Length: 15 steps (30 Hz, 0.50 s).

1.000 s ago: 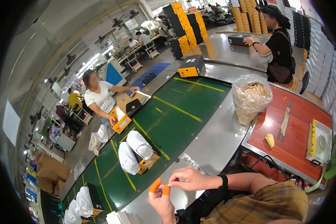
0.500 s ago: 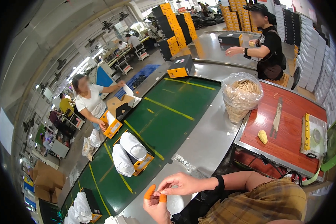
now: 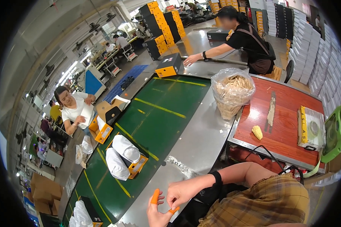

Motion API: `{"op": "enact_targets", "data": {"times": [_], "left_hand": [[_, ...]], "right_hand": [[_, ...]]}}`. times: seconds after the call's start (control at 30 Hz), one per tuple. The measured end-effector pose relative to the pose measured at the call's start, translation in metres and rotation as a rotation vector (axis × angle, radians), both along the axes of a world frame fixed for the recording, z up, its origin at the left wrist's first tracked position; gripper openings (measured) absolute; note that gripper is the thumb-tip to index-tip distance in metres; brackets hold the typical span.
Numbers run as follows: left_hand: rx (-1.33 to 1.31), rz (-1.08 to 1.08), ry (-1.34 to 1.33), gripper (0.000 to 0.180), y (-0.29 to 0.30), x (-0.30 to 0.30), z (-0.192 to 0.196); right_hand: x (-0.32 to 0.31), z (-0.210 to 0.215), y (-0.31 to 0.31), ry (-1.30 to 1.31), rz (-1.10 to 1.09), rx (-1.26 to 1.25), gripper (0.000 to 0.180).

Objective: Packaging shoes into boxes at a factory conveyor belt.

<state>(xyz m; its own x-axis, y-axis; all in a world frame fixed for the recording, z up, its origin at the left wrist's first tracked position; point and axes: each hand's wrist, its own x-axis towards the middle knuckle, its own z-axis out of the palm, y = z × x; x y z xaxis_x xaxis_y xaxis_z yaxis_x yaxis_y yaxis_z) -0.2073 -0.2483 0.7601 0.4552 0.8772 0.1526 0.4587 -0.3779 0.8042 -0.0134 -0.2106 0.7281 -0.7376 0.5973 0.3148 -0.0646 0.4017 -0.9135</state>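
Above the metal edge beside the conveyor, my left hand [image 3: 157, 216] is raised with fingers apart and wears two orange finger cots. One finger cot [image 3: 155, 196] covers an upright finger. The other finger cot [image 3: 174, 210] is on the thumb, where my right hand [image 3: 183, 192], wearing a black wristband, pinches it with its fingertips. Beyond my hands, an orange-and-black shoebox [image 3: 138, 167] rests on the green conveyor belt [image 3: 155, 121]. Two white-wrapped bundles [image 3: 117, 164] lie in it.
A plastic-lined bag of crumpled brown paper [image 3: 235, 90] stands by the red wood-top table [image 3: 280, 109]. A yellowish lump [image 3: 257, 132] and a clear case [image 3: 312, 128] lie there. One co-worker handles white paper across the belt; another touches a closed shoebox [image 3: 168, 65].
My right fingertips have moved down onto the thumb's finger cot, and the upright finger stands farther from it. The far co-worker has reached to the closed shoebox. The view has shifted slightly.
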Motion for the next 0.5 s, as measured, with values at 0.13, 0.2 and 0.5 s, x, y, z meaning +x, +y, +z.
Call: {"op": "enact_targets", "data": {"times": [0.13, 0.2, 0.5], "left_hand": [[0.087, 0.044, -0.021, 0.046, 0.003, 0.006, 0.004], [-0.126, 0.009, -0.118, 0.087, -0.002, -0.004, -0.005], [-0.370, -0.062, -0.229, 0.078, -0.010, 0.003, -0.001]], "right_hand": [[-0.006, -0.011, -0.005, 0.023, -0.059, 0.218, 0.016], [-0.006, -0.012, -0.006, 0.075, -0.081, 0.604, 0.017], [-0.013, -0.005, -0.013, 0.027, -0.029, 0.548, 0.013]]}}
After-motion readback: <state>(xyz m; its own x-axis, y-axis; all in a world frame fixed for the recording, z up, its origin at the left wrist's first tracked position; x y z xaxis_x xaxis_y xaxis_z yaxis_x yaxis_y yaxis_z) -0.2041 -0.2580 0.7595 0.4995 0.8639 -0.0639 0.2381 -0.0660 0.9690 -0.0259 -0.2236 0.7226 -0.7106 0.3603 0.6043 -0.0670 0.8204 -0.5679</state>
